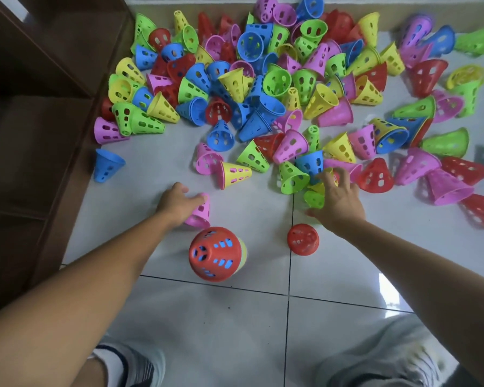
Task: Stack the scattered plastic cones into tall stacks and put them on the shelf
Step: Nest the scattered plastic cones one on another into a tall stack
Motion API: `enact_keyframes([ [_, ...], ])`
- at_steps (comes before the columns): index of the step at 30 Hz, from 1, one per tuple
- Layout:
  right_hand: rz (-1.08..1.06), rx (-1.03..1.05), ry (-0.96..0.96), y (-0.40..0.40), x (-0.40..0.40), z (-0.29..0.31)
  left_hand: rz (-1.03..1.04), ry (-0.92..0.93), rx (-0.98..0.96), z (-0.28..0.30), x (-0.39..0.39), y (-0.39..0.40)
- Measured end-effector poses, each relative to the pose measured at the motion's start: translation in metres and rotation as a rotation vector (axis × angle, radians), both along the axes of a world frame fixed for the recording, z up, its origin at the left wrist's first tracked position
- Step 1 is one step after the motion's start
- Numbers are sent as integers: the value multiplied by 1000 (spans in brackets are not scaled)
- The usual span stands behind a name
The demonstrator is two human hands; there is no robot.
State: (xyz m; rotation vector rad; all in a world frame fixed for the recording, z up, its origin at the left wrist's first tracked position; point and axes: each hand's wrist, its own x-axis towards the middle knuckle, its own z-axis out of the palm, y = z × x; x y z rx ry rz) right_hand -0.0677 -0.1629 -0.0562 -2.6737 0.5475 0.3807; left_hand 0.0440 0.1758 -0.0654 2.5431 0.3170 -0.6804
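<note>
You're looking at a white tiled floor (207, 325) buried under a heap of holey plastic cones (263, 79). Nearer you sits an upright stack with a red top (214, 254), beside a single red cone (303, 239), possibly also stacked.

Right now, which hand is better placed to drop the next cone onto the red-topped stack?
Left. The left hand already grips a pink cone right beside the stack. The right hand is farther off, reaching at a green cone.

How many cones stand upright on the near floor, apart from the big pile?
2: a red-topped stack near the left hand, and a lone red cone below the right hand.
</note>
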Motion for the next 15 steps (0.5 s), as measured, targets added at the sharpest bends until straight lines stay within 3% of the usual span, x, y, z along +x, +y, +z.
enact_keyframes([
  [9, 121, -56, 31, -3, -3, 0, -28, 9, -10, 3, -42, 11],
  [15, 153, -77, 23, -6, -3, 7, 67, -24, -133, 27, -47, 24],
])
